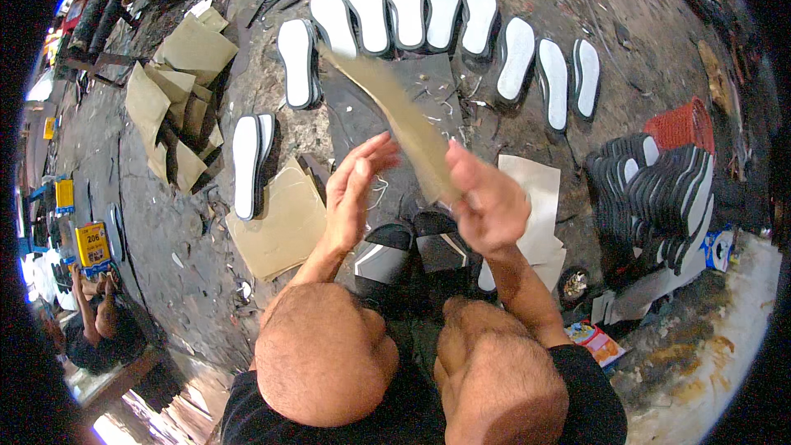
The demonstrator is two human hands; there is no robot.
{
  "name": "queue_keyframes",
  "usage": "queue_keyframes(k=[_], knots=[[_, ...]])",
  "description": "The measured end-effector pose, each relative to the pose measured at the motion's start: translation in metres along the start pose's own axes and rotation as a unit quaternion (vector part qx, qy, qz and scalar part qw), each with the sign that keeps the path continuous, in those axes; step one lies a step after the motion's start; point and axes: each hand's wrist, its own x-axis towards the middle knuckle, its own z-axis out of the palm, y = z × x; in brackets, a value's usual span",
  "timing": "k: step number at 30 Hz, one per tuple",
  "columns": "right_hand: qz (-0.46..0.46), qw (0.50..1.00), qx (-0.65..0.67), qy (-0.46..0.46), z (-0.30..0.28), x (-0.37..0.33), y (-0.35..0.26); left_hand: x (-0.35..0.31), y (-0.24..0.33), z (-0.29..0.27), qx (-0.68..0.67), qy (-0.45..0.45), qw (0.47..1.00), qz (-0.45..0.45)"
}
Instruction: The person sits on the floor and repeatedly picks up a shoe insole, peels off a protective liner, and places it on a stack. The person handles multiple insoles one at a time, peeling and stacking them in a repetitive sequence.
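Note:
My right hand (493, 204) grips the lower end of a thin tan sheet (404, 115), which is tilted and blurred by motion. The sheet's material, cardboard or something similar, I cannot make out. My left hand (353, 194) is beside the sheet with its fingers stretched out, holding nothing. Beyond both hands, white-topped shoe soles (406, 8) with dark edges lie in an arc on the ground. Another pair of soles (246, 166) lies to the left. Close to my left forearm is a stack of tan sheets (276, 218); paler sheets (531, 198) lie behind my right hand.
A loose heap of tan pieces (177, 99) lies at far left. On the right, piled dark soles (659, 189) stand before a red basket (682, 125). Between my knees and hands are my sandals (383, 255). Another person (103, 321) sits at lower left, near a yellow can (93, 245).

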Motion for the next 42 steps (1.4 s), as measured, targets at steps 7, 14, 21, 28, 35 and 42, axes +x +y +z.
queue_keyframes(k=[7,14,21,28,35,42], knots=[[0.265,0.94,-0.207,0.055,0.0,-0.026,0.152,-0.008,-0.091,-0.035,0.552,-0.068,0.817,0.153],[0.413,0.79,-0.433,-0.132,-0.048,-0.139,0.102,-0.047,-0.127,-0.032,0.488,-0.069,0.861,0.126],[0.259,0.936,0.216,0.096,-0.053,-0.033,0.022,-0.03,-0.095,-0.01,0.001,-0.074,0.924,-0.374],[0.503,0.832,0.211,0.104,-0.021,-0.053,0.107,-0.001,-0.077,-0.081,0.178,0.21,0.954,-0.118],[0.412,0.818,0.224,0.333,-0.049,-0.024,0.109,0.029,-0.087,-0.132,0.642,-0.183,0.731,0.145],[0.394,0.815,0.206,0.371,-0.063,-0.021,0.09,0.15,-0.044,-0.174,0.415,-0.196,0.843,-0.281]])
